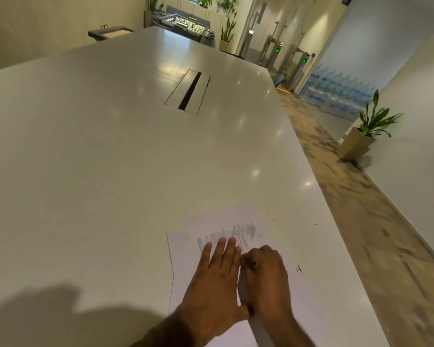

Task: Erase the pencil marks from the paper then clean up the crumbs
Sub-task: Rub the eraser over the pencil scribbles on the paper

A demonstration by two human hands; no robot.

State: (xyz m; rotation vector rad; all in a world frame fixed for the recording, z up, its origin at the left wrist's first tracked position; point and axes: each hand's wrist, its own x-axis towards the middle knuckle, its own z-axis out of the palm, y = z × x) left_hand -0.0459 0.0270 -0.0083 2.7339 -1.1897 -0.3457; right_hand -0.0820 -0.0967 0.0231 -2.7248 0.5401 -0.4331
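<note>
White glossy table, long, ceiling lights reflected in the top. Cable hatch set flush mid-table, with a dark slot down its centre. Paper laid flat at the near end, close to the right edge, with pencil scribble across its far part. Dark specks seen on the bare top just right of the paper.

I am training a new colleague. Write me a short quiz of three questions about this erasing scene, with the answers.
1. True or false: the left hand lies flat on the paper, fingers straight.
2. Where are the pencil marks? A) just beyond the left hand's fingers; B) on the floor; C) at the table's far end.
3. Fill in: the right hand has its fingers ____ around a small thing, probably the eraser.
Key: 1 true; 2 A; 3 curled.
</note>
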